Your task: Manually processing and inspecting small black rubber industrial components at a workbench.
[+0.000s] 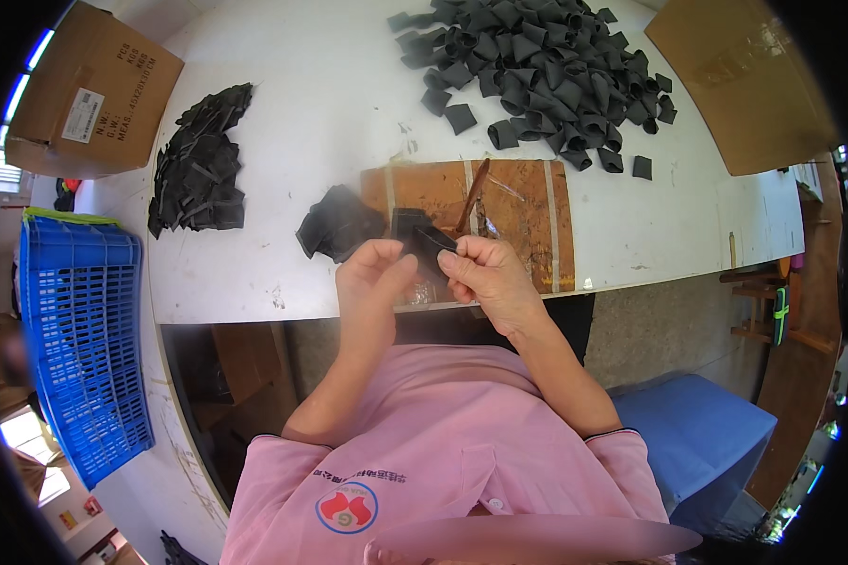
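The black piece [428, 237] sits between both hands, its long side running left to right. The right hand [485, 273] pinches its right end; the left hand [372, 273] pinches its left end.

A small black piece [422, 235] of soft, flat stuff is held up just above the table edge. It is bent a little and tilted, its far end pointing to about 11 o'clock. The left hand [372, 278] and right hand [485, 273] pinch it from both sides.
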A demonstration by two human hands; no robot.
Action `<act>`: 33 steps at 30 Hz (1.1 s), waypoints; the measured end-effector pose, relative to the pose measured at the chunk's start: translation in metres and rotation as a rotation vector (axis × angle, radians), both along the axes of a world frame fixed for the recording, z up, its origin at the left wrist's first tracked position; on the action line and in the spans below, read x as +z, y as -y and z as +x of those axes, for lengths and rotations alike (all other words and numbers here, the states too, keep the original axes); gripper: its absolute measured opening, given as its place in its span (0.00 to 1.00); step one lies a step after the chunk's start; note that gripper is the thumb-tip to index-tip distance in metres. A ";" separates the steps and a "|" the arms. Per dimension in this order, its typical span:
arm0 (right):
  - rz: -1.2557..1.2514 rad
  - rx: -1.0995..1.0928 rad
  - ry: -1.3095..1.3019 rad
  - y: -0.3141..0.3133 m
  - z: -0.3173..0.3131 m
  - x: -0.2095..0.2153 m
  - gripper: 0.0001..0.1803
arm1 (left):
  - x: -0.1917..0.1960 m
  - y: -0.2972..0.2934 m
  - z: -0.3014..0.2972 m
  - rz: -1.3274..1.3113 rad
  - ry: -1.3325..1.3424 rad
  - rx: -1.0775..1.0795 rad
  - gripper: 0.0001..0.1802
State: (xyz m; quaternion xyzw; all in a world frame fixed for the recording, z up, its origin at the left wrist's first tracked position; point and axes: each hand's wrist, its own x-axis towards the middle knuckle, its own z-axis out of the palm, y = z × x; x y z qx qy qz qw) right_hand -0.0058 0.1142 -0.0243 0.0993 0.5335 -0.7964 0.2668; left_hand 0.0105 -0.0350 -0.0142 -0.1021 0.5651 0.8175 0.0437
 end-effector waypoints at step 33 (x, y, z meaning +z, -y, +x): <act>0.001 -0.010 -0.004 0.004 0.002 -0.003 0.12 | 0.000 0.005 0.003 0.005 0.045 0.011 0.05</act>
